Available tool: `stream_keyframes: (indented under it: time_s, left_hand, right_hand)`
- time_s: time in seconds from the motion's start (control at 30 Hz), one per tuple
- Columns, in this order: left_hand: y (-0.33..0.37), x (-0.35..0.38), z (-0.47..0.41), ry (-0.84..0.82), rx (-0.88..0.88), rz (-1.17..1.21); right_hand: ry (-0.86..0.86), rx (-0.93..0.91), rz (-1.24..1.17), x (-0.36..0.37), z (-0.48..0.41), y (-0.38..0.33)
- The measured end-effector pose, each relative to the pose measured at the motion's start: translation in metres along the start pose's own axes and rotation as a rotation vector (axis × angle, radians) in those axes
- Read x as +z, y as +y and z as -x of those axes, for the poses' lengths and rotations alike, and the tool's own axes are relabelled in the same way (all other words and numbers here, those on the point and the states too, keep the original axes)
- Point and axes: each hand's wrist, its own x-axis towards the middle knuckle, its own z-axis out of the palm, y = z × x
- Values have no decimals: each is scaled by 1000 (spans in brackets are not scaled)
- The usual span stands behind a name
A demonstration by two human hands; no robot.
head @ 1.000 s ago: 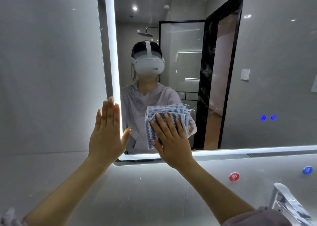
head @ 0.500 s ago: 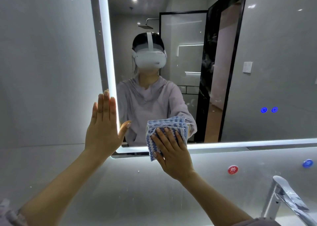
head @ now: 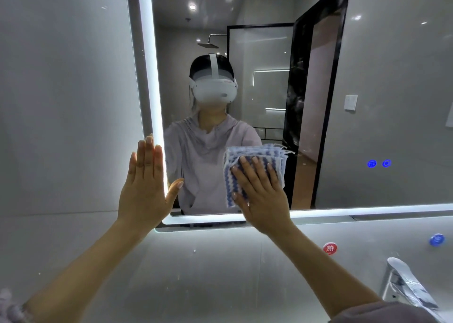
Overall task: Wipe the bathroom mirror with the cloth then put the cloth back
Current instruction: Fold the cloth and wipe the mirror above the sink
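My left hand [head: 144,187] lies flat and open, fingers together and pointing to twelve o'clock, across the mirror's [head: 392,77] lit left edge; at three o'clock from it my right hand [head: 263,195] presses the folded cloth [head: 255,160] on the glass near the bottom edge, fingers spread, nothing pinched. With only palm pressure holding it, I judge the cloth could slip down towards the tap [head: 404,283], and my bare left palm may smudge the glass. The cloth's long axis looks roughly upright, frayed corner at two o'clock.
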Motion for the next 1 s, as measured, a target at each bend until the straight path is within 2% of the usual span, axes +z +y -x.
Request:
stream_keyframes:
  time_s: [0.33, 0.5, 0.7, 1.0]
  left_hand:
    - [0, 0, 1, -7, -5, 4]
    - [0, -2, 1, -9, -4, 23]
    - [1, -2, 1, -4, 1, 43]
    - [0, 0, 1, 1, 8, 33]
  right_hand:
    - [30, 57, 98, -47, -99, 55]
    - [85, 100, 69, -58, -116, 62]
    - [71, 198, -6, -45, -93, 52]
    - [-7, 194, -60, -4, 21, 33]
